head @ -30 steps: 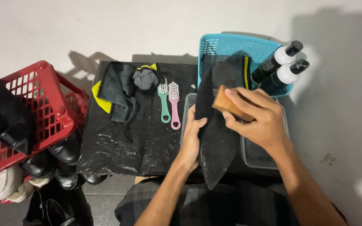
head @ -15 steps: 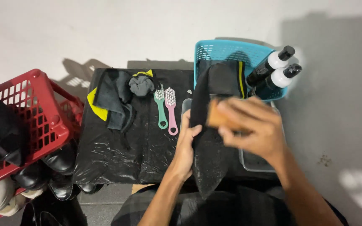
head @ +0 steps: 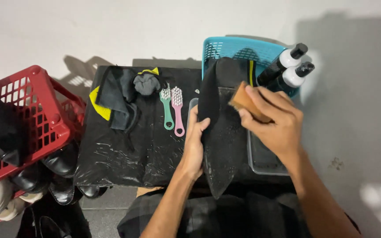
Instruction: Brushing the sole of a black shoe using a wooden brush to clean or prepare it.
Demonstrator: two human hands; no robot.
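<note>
Shoe, black, pointed, sole flecked with droplets.

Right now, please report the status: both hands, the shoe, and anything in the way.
Left hand grips black pointed shoe at its side. Right hand presses wooden brush on shoe. Clear tray beneath. Two small brushes lie apart, left of shoe.

Left hand steadies a black pointed shoe, sole up; right hand presses a wooden-backed brush against it.
</note>
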